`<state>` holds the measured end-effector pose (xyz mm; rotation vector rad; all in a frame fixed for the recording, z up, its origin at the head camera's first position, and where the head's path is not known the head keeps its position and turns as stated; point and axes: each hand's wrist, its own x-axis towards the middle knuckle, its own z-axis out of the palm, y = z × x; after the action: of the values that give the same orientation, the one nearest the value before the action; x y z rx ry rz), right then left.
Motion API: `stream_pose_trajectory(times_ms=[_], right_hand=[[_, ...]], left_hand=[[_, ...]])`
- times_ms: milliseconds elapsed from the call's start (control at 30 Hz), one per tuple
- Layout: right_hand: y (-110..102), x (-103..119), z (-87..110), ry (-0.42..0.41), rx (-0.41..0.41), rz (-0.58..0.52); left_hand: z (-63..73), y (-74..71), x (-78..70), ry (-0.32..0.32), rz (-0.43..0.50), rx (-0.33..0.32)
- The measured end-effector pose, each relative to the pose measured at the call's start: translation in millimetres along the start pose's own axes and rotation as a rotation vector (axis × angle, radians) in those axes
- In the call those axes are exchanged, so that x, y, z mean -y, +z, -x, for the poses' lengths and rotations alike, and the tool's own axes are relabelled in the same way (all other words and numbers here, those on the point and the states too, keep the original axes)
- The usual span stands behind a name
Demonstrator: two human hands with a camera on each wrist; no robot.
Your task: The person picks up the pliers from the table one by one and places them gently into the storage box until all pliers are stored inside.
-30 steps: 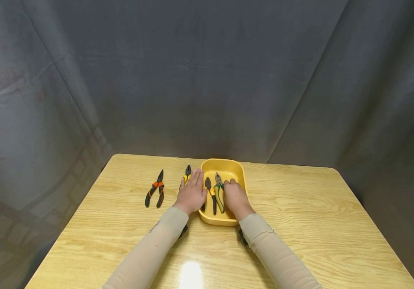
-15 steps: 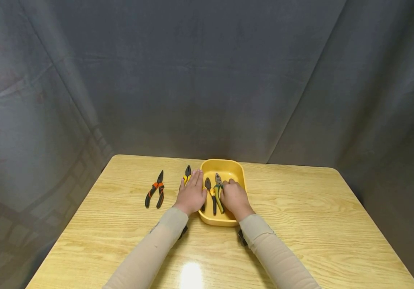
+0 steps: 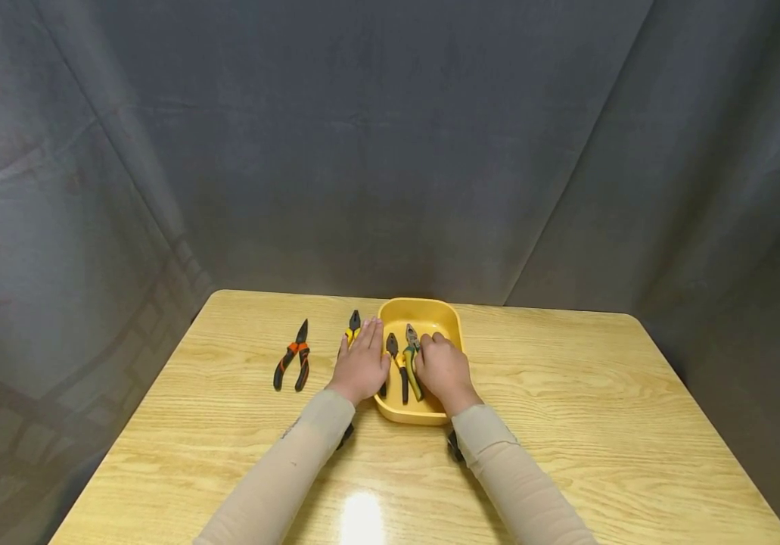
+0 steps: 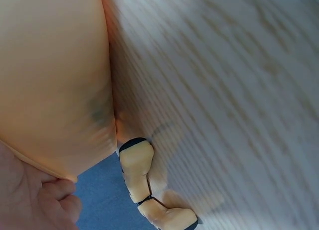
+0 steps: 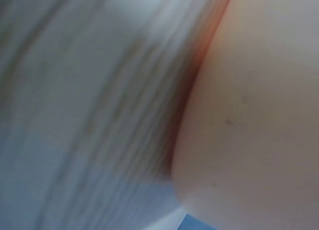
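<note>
In the head view my right hand [image 3: 442,372] is inside the yellow tray [image 3: 420,417], fingers curled at the handles of the green-and-yellow pliers [image 3: 411,363]. One handle shows; my hand covers most of the other. Beside them in the tray lie yellow-and-black pliers [image 3: 401,372]. My left hand [image 3: 360,369] lies with straight fingers over the tray's left rim. It partly hides another pair of yellow-and-black pliers [image 3: 354,324] just outside the tray. Only part of my left hand [image 4: 35,200] appears in the left wrist view; sleeve and tabletop fill the right wrist view.
Needle-nose pliers with orange-and-black handles [image 3: 294,363] lie slightly spread on the wooden table [image 3: 567,393], left of the tray. Pale handles with black ends [image 4: 137,165] show low in the left wrist view. A grey curtain [image 3: 362,151] hangs behind the table.
My right hand has shifted slightly left, and the green-and-yellow pliers' handles have come closer together. My left hand stays on the rim.
</note>
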<state>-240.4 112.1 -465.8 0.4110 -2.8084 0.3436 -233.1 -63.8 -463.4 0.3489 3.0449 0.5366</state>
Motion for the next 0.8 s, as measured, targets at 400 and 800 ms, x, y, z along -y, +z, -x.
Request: stream_pose_trajectory(times_ms=[400, 800], right_hand=[[1.6, 0.6, 2.8, -0.025, -0.168, 0.043], [-2.6, -4.2, 4.1, 0.007, -0.254, -0.036]], left_hand=[[-1.0, 1.2, 1.0, 0.007, -0.004, -0.013], [0.3, 1.6, 2.7, 0.018, 0.021, -0.017]])
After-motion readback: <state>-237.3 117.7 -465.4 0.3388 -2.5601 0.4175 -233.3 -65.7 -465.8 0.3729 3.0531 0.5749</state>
